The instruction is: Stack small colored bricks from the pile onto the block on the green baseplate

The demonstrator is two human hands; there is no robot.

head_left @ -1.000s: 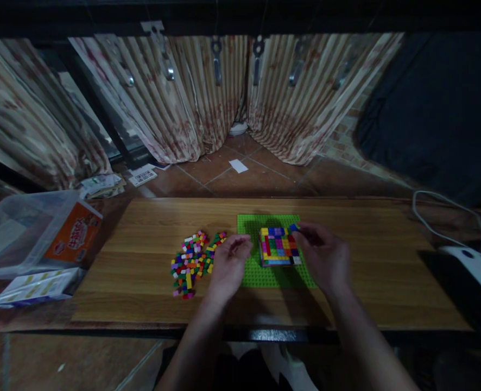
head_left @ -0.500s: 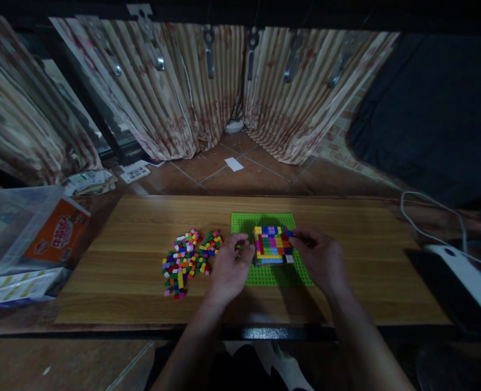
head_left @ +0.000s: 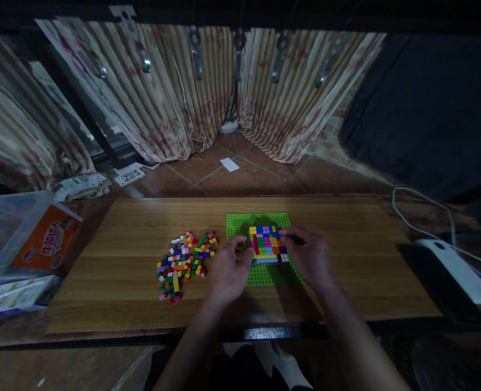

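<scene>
- At the middle of the wooden desk (head_left: 346,239), nearer its far edge, a green baseplate (head_left: 240,220) lay flat, carrying a square multicoloured brick block (head_left: 266,244).
- The left hand (head_left: 228,269) rested at the block's left side, fingers curled against it; whether it pinched a brick could not be told.
- The right hand (head_left: 309,258) touched the block's far right corner, fingertips pressed together there.
- A heap of loose coloured bricks (head_left: 183,260) lay just left of the baseplate.
- Beyond the desk's left edge sat a clear plastic container (head_left: 4,217) with an orange packet (head_left: 47,244).
</scene>
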